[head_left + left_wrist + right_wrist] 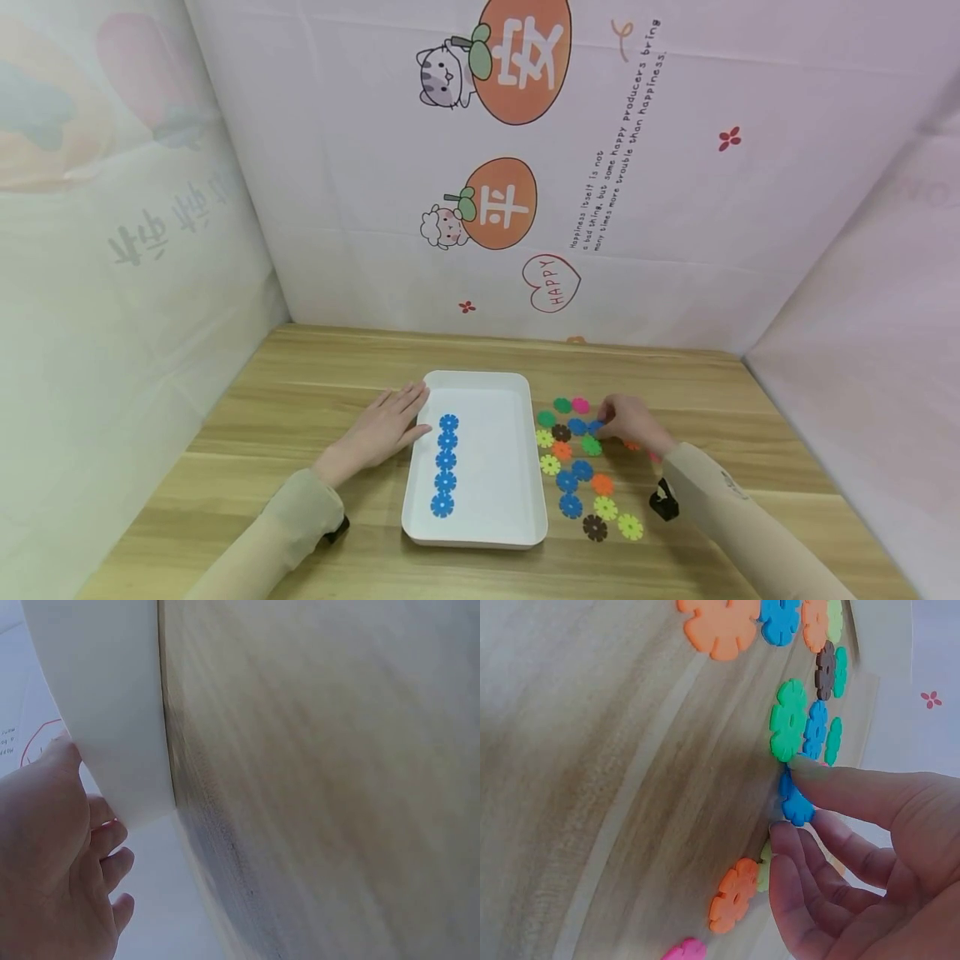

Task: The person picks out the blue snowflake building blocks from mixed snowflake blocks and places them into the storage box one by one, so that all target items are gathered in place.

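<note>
Tray (495, 458) — white, discs (446, 460) inside (five, blue)

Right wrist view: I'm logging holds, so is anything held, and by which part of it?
Yes: the right grip holds a blue notched disc by its edge, pinched between thumb and fingertips.

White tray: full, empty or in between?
In between: five blue discs lie in a column in the white tray; the space to their right is bare.

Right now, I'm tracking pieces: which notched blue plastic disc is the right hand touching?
The head view's rightmost blue disc, at the right hand; other blue discs lie untouched.
</note>
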The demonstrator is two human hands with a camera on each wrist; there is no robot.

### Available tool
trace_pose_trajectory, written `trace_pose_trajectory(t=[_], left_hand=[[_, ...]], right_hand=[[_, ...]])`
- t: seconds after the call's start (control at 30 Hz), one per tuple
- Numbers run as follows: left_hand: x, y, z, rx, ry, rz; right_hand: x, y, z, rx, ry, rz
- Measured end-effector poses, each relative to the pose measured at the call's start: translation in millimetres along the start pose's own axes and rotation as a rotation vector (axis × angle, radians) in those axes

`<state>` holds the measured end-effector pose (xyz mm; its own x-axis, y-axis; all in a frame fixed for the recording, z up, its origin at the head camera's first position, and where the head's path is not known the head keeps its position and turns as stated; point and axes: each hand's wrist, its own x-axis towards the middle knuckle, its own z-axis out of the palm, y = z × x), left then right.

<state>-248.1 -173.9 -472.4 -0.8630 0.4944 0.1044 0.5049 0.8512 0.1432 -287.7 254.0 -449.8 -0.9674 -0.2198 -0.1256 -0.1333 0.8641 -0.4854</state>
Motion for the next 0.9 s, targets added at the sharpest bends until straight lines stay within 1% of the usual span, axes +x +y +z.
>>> trace_pose_trajectory(t=[0.1,0.27,0.43,0.6,0.7,0.8,0.9], left_hand=[[0.4,-0.2,1.3,-0.003,-0.004,-0.002],[0.7,-1.0,2.3,-0.003,-0.008,-0.005],[-0.3,0.1,0.3,-0.006,-0.008,-0.004],[-0.8,0.7,-1.0,-0.001,-0.008,0.001],[-0.7,0.9,-1.4,0.005,-0.014,0.003],[-0.7,1.6,-2.4,0.006,-0.013,0.005],[-1.2,2.2,-2.7,0.004,-0.009,0.006]], right_hand=[[-1.1,1,-1,0.019,0.001,0.011],[-6.1,3,-5,0.065,-0.003,-0.008],[-13.1,2,-10,0.099,-0.017,-0.032],[-22.7,-5,-16,0.132,-0.033,-0.033],[-26.3,-10,-20,0.127,-0.040,-0.042],[-27.8,-16,-20,0.114,-0.042,-0.065],[-29.6,-25,-19,0.135,-0.057,-0.098]])
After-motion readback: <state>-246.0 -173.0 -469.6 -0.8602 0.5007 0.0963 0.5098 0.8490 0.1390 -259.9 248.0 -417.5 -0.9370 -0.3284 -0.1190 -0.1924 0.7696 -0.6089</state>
